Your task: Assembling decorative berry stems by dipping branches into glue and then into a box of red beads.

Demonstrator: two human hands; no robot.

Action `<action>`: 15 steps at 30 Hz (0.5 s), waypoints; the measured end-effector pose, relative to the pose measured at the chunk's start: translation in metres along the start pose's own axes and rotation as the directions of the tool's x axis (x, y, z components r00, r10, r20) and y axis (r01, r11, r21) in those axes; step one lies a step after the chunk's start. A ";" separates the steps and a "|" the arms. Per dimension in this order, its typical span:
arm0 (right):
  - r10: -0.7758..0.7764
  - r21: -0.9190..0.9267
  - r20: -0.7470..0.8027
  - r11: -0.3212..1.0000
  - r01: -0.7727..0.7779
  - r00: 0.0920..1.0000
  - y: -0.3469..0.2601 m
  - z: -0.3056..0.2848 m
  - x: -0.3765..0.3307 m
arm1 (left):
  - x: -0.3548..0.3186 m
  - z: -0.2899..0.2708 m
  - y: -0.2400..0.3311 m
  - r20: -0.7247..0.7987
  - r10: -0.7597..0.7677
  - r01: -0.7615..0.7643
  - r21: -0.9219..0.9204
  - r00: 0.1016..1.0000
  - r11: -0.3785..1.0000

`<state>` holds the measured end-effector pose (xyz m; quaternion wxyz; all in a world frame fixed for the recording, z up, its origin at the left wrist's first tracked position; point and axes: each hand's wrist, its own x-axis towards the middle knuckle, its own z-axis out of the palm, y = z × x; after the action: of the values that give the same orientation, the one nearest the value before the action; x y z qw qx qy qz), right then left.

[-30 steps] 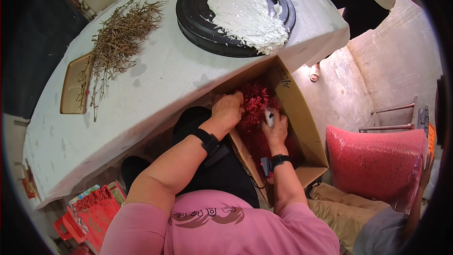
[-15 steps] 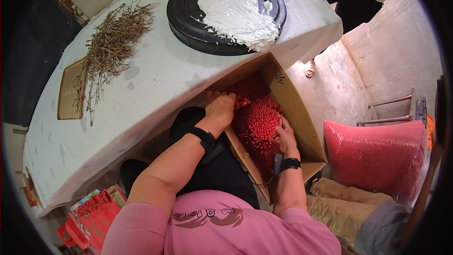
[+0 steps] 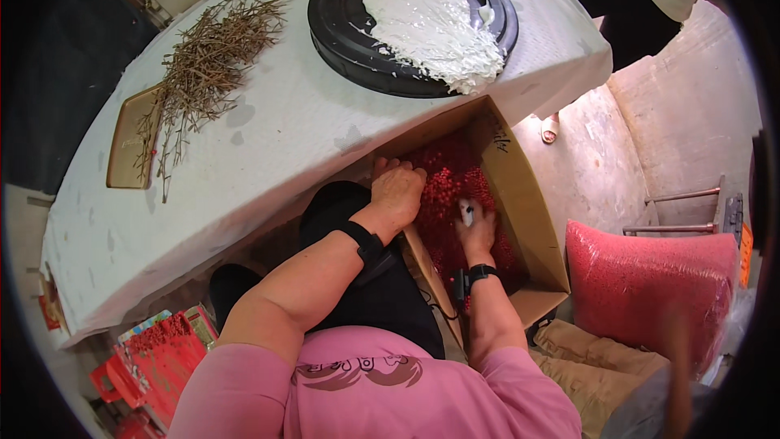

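Note:
A deep cardboard box [image 3: 532, 223] stands at my lap, with many small red bead-like berries [image 3: 455, 264] inside. My left hand [image 3: 398, 193] is closed at its near left rim, fingers curled inward. A brighter cluster of red berries [image 3: 440, 184] lies against those fingertips; what the fingers grip is hidden. Deeper in the box, my right hand [image 3: 478, 236] is closed around a small white object with a dark spot [image 3: 466, 211]. Most of that object is covered by the fingers, and berries surround the hand.
Beyond the box, a white-covered table [image 3: 284, 130] bears a black round lid [image 3: 333, 53] with white paste [image 3: 435, 24], thin brown stems [image 3: 215, 61] and a gold tray [image 3: 122, 146]. A bulging red bag [image 3: 650, 284] sits right; a red plastic stool [image 3: 162, 366] stands lower left. Another person [image 3: 621, 8] stands behind.
My right hand has left the side of the rounded berry cluster and moved lower-left in the box; a white object now shows in it. My left hand stays near the rim. The view has shifted slightly.

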<state>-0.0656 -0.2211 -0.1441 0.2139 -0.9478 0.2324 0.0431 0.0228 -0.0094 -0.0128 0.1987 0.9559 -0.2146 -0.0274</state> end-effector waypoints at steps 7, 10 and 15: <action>0.231 0.333 0.542 0.824 -0.459 0.808 0.063 0.068 0.008 | 0.007 0.000 -0.001 -0.116 0.042 -0.028 0.116 0.992 0.993; 0.116 0.629 0.658 0.457 -0.628 0.744 0.058 0.039 0.006 | 0.008 0.003 -0.007 -0.164 0.031 -0.009 0.129 0.986 0.992; -0.112 0.921 0.374 0.162 -0.355 0.921 -0.005 -0.089 -0.008 | 0.006 -0.003 -0.006 -0.220 0.038 -0.016 0.102 0.975 0.995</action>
<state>-0.0716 -0.2518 -0.0605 0.8057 -0.5373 0.2385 0.0724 0.0311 -0.0060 -0.0125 0.1740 0.9586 -0.2054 0.0926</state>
